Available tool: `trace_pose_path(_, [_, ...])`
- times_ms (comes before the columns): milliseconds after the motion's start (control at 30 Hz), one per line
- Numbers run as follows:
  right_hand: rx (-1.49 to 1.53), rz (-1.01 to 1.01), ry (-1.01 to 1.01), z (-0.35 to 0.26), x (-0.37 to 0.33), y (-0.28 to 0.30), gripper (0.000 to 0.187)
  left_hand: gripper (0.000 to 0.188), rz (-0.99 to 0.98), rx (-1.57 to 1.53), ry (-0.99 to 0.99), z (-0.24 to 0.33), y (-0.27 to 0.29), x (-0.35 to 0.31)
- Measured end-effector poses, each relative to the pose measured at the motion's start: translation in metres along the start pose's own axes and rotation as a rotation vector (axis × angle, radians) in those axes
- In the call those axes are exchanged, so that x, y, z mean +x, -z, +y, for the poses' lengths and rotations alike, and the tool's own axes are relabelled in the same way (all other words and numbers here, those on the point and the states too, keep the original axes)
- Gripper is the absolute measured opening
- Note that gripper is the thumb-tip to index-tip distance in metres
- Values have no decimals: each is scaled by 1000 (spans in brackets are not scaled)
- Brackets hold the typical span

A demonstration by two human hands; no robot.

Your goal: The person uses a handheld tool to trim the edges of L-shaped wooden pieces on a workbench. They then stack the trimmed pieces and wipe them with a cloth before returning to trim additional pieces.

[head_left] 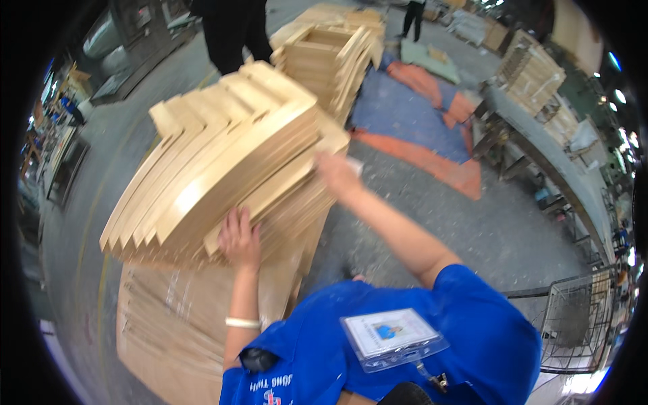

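A pale wooden board [278,188] lies lengthwise along the near side of a stack of curved wooden pieces [209,165]. My left hand [239,237] grips the board's near-left end, its fingers curled over the edge. At the far-right end my right hand [337,177] is closed on the same board, its fingers somewhat blurred. Beneath the board are more layered wooden pieces [287,214], smeared by motion. The stack rests on a flat brown sheet [196,304].
More stacked wooden frames [317,57] stand beyond the pile. A blue and orange tarp [412,115] covers floor to the right. A long grey bench [540,142] and a wire cart [577,317] stand farther right. One person [233,30] is behind the stack, another [413,17] farther off.
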State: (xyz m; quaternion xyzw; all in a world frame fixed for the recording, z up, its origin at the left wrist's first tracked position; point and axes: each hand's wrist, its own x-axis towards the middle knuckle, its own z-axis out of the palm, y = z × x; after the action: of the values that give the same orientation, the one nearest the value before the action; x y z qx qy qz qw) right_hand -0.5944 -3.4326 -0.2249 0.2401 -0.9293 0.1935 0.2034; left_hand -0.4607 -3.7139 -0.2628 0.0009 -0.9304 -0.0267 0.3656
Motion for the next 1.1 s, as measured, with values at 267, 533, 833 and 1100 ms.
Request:
trace_pose_path(267, [6,153,-38,9,-10,5,34,60,-23,-34,15,0,3,-1])
trace_pose_path(533, [6,30,47,1,-15,4,33,63,2,-52,24,3,6,1])
trace_pose_path(833, [261,258,-240,68,-39,56,31,60,12,-123,69,4,7,3])
trace_pose_path(1100, [143,116,-26,99,11,73,31,52,40,-103,118,10,9,9])
